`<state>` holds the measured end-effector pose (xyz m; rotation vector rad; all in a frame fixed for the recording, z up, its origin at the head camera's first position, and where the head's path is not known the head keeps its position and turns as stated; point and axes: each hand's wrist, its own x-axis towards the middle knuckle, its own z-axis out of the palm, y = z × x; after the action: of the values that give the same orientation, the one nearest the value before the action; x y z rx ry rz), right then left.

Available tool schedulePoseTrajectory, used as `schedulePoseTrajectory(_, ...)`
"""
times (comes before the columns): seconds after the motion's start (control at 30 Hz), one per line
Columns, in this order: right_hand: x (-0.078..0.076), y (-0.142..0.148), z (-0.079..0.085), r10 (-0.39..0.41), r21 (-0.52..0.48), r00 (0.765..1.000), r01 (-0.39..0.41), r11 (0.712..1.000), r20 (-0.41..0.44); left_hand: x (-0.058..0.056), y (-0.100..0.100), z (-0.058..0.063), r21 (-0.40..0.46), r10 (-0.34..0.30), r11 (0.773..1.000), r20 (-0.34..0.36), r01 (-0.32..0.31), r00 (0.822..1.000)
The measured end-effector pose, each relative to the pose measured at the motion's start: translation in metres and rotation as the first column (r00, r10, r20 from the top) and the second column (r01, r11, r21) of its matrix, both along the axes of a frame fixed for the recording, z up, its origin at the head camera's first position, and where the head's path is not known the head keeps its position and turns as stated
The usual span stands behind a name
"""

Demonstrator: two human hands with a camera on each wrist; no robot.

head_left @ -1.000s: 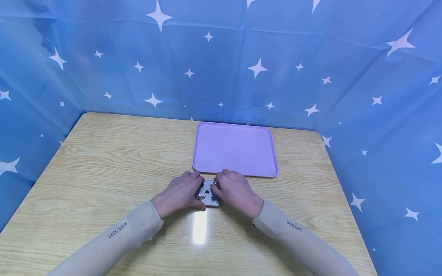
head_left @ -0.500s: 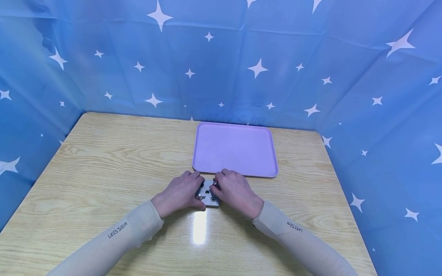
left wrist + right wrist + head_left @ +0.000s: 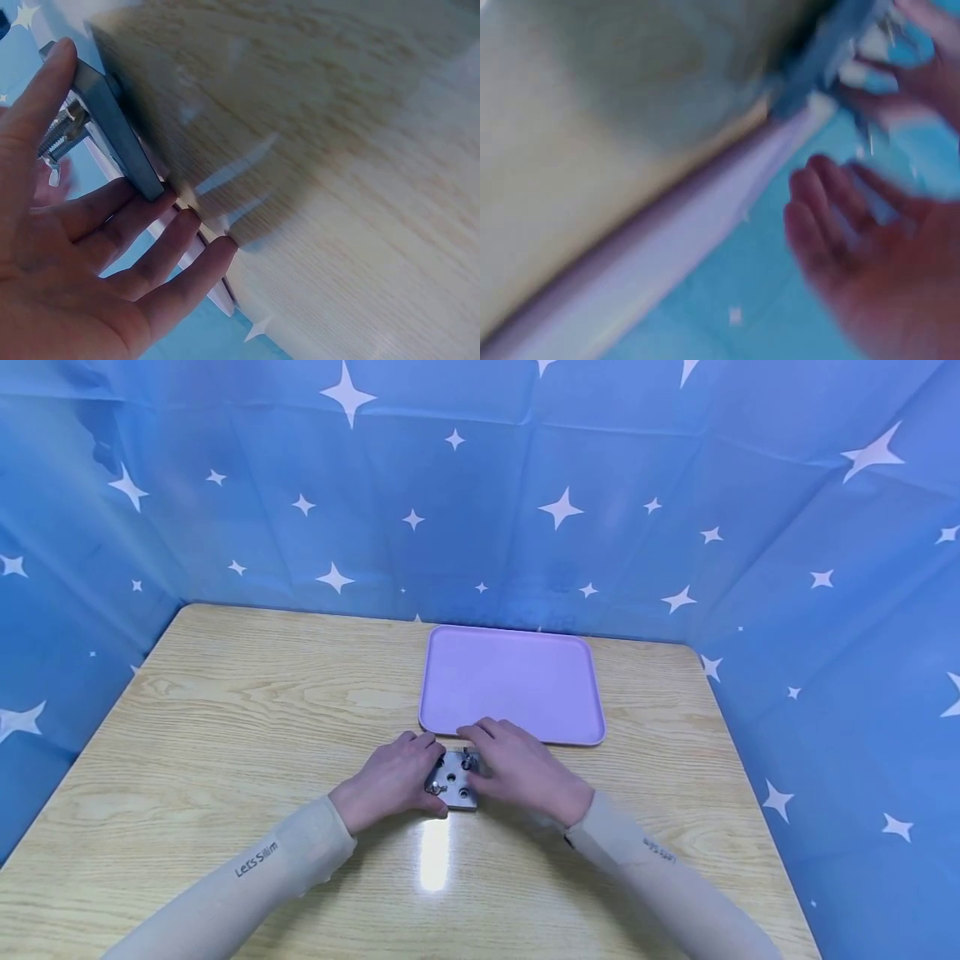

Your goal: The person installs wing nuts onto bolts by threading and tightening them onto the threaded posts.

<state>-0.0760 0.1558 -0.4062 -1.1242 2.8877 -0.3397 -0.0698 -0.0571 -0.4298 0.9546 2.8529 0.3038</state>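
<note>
A small grey metal plate with several round holes lies in front of the tray. My left hand grips its left side, thumb on the near edge and fingers on the far one. In the left wrist view, the plate sits between thumb and fingertips, with a threaded bolt standing out of it. One wing nut shows near my left thumb; another bolt piece is at the far right corner. My right hand hovers beside that corner, fingers loosely bent and holding nothing; the right wrist view is blurred.
A purple tray with a raised rim lies just beyond the plate, its near edge close to both hands. All this is on a wood-grain table. A blue star-patterned cloth hangs behind and at both sides.
My right hand has let go of the bolt piece at the far right corner, its fingers spreading as it shifts slightly right. The left hand and the plate stay in place.
</note>
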Motion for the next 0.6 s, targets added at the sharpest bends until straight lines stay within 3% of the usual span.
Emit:
schedulePoseTrajectory(0.07,-0.007,0.008,0.006,0.136,-0.012,0.991,-0.136,0.991,0.013,0.000,0.000,0.000,0.003,0.000,1.000,0.002,0.000,1.000)
schedulePoseTrajectory(0.13,-0.013,0.014,0.010,0.264,-0.026,0.964,-0.264,0.964,0.004,0.000,-0.001,0.000,0.002,0.004,1.000,0.009,-0.004,1.000)
schedulePoseTrajectory(0.23,-0.021,0.017,0.014,0.376,-0.031,0.927,-0.376,0.926,-0.004,0.000,-0.001,0.001,-0.002,0.013,1.000,0.021,-0.013,1.000)
schedulePoseTrajectory(0.47,-0.029,0.012,0.014,0.414,0.029,0.908,-0.416,0.909,0.062,-0.001,0.001,0.001,-0.003,0.015,1.000,0.050,-0.015,0.999)
schedulePoseTrajectory(0.6,-0.032,0.009,0.011,0.436,0.021,0.898,-0.438,0.899,0.057,-0.001,0.002,0.001,-0.011,0.019,1.000,0.049,-0.019,0.999)
